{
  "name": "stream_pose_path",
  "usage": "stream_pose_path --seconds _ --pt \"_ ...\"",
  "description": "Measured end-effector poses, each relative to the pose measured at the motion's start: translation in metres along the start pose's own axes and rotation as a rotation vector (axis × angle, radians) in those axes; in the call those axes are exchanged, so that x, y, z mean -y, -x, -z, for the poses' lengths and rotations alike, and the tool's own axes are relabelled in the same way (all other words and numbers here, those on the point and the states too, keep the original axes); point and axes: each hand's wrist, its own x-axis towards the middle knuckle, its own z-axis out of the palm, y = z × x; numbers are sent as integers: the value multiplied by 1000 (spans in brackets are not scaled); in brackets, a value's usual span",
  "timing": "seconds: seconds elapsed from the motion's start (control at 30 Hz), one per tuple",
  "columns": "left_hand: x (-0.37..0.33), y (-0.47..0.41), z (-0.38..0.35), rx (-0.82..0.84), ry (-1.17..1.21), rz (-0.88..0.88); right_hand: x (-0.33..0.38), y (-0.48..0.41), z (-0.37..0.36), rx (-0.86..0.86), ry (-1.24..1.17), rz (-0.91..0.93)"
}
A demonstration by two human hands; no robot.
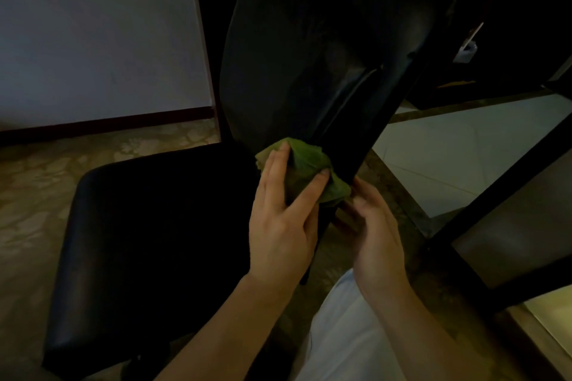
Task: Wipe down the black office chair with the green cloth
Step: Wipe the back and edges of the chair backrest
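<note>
low down, green cloth (306,161) under left hand (278,219) on black office chair (294,71)

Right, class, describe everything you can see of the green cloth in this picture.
The green cloth is a small, soft-looking rag, light green, crumpled and creased. It lies bunched against the lower end of the black chair backrest. The left hand presses it there with spread fingers and thumb. The right hand is beside its lower corner; contact is unclear.

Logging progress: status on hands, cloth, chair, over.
Left hand flat, pressing crumpled green cloth on black office chair, lower backrest. Right hand behind its edge, grip unclear. Nothing blocking.
</note>
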Motion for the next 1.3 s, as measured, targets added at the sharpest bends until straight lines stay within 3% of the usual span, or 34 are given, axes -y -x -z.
stream_pose_path --seconds 0.3,0.43,0.53,0.7,0.87,1.03,1.3 --pt "15 4 -12 -79 -152 -107 -5 -2 -1 -23 21 26" --pt "28 17 -10 -7 -192 -136 -10 -2 0 -28 52 2" --pt "37 28 0 51 -148 -133 -12 0 0 -18 50 -4" --pt "27 24 22 -11 -2 -31 -9 1 -4 -48 39 -16" --pt "8 -7 34 -55 89 -121 -6 -2 0 -77 -6 -71" --pt "6 -18 22 83 -31 -275 -6 -5 6 -49 -32 -115" --pt "24 -12 10 45 -154 -297 -6 -11 11 -31 -26 -137"
